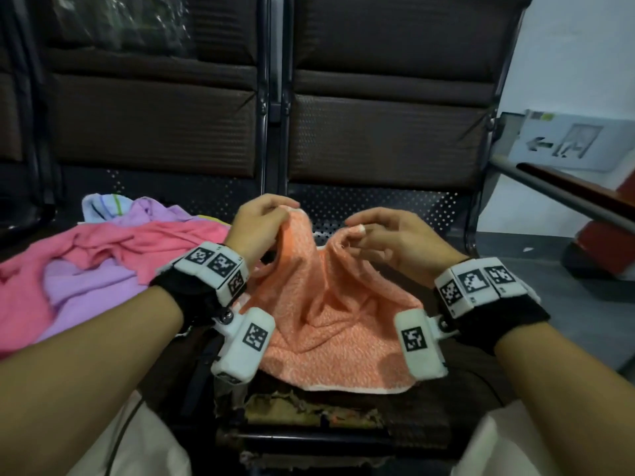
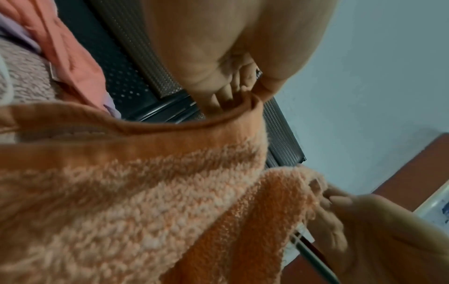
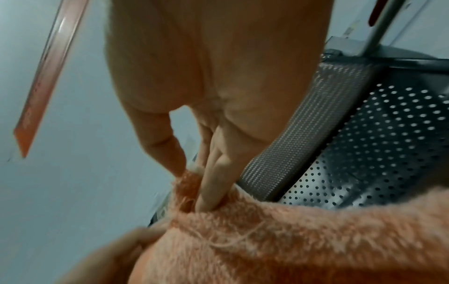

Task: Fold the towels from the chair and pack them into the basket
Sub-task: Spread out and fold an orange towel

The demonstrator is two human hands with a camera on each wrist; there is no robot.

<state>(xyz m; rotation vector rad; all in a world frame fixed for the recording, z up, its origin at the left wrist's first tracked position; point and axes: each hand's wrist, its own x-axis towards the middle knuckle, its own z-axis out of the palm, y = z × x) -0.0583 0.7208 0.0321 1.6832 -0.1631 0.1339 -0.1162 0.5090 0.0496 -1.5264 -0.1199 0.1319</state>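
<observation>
Both forearms reached in from the lower corners of the head view toward the centre of the frame, each wrist wrapped in a black band with white marker blocks. The left hand (image 1: 261, 221) sat just left of centre, knuckles up, its fingers curled over and pinching one top corner of the orange towel (image 1: 330, 324). The right hand (image 1: 388, 235) sat just right of centre, palm turned inward, thumb and fingers pinching the other top corner. The two hands were near each other but apart, with a sagging dip of towel edge between them.

In the left wrist view the left hand's fingers (image 2: 226, 94) closed on the hemmed edge of the towel at upper centre, though the picture was blurred and the individual fingertips were hard to separate. In the right wrist view the right hand's fingers (image 3: 213, 184) pressed into the fluffy towel edge at mid-frame, the thumb on the other side of the fabric. No basket could be made out in any view.

From the pinched corners the orange towel hung toward the bottom of the head view and spread over the seat of the chair (image 1: 378, 207), its lower hem lying between the two wrist cameras. At the left of that frame a pile of towels (image 1: 103, 255), pink, lilac and a pale striped one, lay crumpled on the neighbouring seat, well left of the left hand and partly cut off by the frame edge.
</observation>
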